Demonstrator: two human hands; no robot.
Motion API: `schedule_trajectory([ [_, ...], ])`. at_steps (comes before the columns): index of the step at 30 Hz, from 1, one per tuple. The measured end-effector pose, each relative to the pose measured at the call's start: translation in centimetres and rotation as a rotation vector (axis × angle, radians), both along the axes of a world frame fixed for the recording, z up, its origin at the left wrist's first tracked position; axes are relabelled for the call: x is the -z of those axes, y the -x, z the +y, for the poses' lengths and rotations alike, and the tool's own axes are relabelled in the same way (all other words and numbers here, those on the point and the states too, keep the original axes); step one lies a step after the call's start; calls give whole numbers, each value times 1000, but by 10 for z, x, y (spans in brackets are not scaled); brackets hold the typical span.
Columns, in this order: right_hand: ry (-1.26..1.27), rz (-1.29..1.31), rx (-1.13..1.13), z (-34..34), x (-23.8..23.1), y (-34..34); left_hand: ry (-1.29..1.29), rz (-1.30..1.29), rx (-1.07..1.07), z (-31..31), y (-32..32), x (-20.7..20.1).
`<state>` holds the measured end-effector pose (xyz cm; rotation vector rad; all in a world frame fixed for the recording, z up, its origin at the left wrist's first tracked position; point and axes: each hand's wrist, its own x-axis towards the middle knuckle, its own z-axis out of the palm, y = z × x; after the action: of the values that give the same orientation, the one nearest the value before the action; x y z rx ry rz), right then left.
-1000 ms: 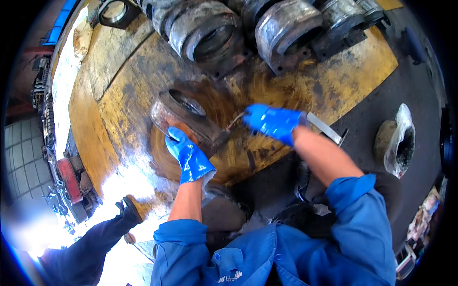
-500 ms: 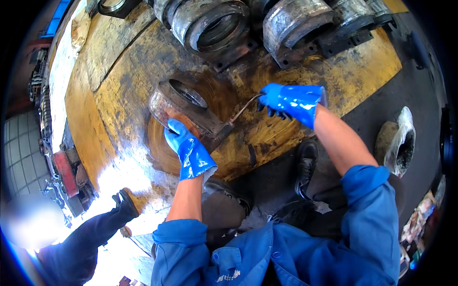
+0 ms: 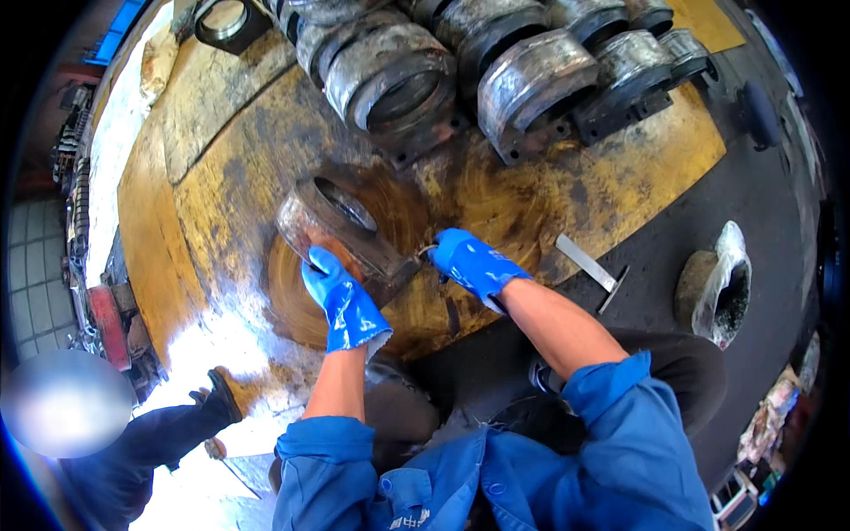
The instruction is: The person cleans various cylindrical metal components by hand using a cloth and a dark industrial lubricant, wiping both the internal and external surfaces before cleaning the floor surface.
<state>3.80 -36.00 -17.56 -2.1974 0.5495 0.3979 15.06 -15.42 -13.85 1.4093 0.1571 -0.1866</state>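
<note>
A ring-shaped metal housing (image 3: 305, 217) with a flat base lies tilted on a stained yellow board (image 3: 217, 168), its round bore facing up and away. My left hand (image 3: 341, 301), in a blue rubber glove, grips the near-left side of this housing. My right hand (image 3: 474, 265), gloved alike, is closed around a thin bent metal rod (image 3: 424, 251). Only a short length of the rod shows at the base's right-hand corner. Its tip and the grip inside my fingers are hidden.
Several similar housings (image 3: 536, 84) stand in rows at the back. A metal square (image 3: 584, 263) lies to the right, near a round container with clear plastic (image 3: 733, 283). At lower left, another person's dark-clothed leg (image 3: 181, 425) reaches beside bright glare.
My right hand has moved left, bringing its fingers close to the housing's base corner. My left hand keeps its hold. The view has shifted, and the metal square now shows.
</note>
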Motion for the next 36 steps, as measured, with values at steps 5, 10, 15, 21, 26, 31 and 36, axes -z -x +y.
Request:
schedule_trajectory([
  [5,-713,298,194,-5,-62,9,-292,-180,-142,29,-16,21],
  [10,-544,168,216,-33,-63,24,-126,-52,-90,0,2,-22],
  [15,-413,182,329,-11,-31,21,-346,-180,-152,2,0,-2],
  [21,-356,195,261,-32,-70,6,-376,-205,-161,43,-20,24],
  [26,-25,-261,21,-5,-54,38,-210,-61,-82,-17,11,-34],
  [31,-198,82,151,-35,-57,18,-172,-50,-108,-4,3,-23],
  [36,-408,142,177,-21,-72,22,-306,-133,-139,11,-5,3],
])
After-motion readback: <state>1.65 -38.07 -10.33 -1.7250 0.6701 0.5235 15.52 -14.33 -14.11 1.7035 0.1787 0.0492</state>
